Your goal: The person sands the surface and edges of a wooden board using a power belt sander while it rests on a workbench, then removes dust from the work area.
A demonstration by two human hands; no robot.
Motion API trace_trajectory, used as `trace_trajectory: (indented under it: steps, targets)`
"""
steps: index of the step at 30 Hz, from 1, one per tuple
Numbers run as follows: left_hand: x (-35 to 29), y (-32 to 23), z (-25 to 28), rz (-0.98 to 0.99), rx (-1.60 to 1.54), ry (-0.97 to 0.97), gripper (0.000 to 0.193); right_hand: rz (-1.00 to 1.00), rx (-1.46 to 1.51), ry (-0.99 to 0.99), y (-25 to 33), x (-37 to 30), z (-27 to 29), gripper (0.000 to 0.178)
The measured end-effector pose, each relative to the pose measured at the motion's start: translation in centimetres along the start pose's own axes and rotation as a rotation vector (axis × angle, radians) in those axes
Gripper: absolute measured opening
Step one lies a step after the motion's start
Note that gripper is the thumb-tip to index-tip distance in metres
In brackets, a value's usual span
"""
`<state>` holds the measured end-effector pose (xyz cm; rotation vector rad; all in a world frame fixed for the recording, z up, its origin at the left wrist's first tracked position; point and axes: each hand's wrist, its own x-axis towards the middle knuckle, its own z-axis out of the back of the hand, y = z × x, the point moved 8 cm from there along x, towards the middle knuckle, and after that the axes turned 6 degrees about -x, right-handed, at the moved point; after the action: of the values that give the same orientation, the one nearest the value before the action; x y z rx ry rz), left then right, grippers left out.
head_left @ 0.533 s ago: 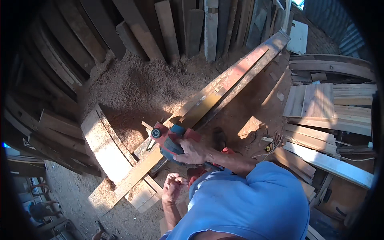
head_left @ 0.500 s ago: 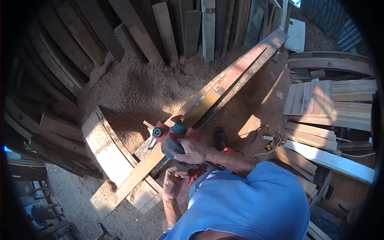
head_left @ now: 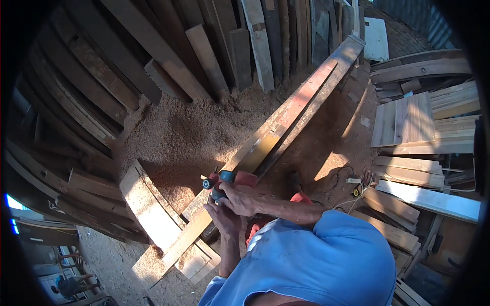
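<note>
My right hand point(head_left: 241, 200) is closed around the handle of a red and teal electric hand planer point(head_left: 246, 178). My left hand point(head_left: 224, 219) is raised against the near side of the planer, just beside my right hand. Its fingertips are partly hidden there, but they look closed on the tool. Under and beyond the planer runs a long narrow workbench point(head_left: 305, 96) with reddish and yellow patches, slanting to the far right. A pale wooden board point(head_left: 186, 238) lies along its near-left end, with shavings on its lower tip.
A wide plank point(head_left: 148, 201) crosses beneath the board at the left. Heaped wood shavings point(head_left: 173, 127) cover the ground behind the bench. Upright planks point(head_left: 206, 56) line the far side; stacked boards point(head_left: 406, 120) lie right. A cable point(head_left: 352, 201) rests near my right side. Another person point(head_left: 69, 286) is far lower left.
My left hand has risen from below the planer to meet it beside my right hand. The planer has turned slightly and shifted a little right. The view has swung a bit.
</note>
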<state>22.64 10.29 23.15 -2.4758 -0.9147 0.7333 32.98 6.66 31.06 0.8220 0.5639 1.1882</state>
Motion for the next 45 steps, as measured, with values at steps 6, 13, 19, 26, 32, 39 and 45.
trace_trajectory:
  steps: [6,13,19,26,32,39,45]
  targets:
    - [2.6,1.0,-2.3,-0.083,-0.040,0.001,0.085,0.148,-0.207,0.341,-0.3,2.0,3.5,0.023]
    - [4.8,6.0,-10.4,-0.147,-0.100,-0.147,0.070,0.264,-0.214,0.334,-5.6,0.8,12.5,0.019]
    - [6.4,8.2,-13.0,-0.109,-0.105,-0.229,0.054,-0.133,0.043,-0.035,-18.8,3.3,27.8,0.026]
    - [6.2,8.9,-12.5,-0.138,0.052,-0.353,0.018,-0.730,-0.814,0.367,-51.7,-3.9,31.8,0.063]
    - [2.2,7.9,-11.0,-0.196,-0.063,-0.254,0.016,-0.581,-0.911,0.194,-54.9,-3.6,31.8,0.064]
    - [-1.4,8.1,-9.0,-0.169,0.017,-0.184,0.025,-0.563,-0.768,0.107,-53.8,-2.4,31.8,0.055]
    - [-1.6,9.7,-7.9,-0.126,0.037,-0.244,0.022,-0.662,-0.764,-0.170,-56.3,-4.7,34.2,0.072]
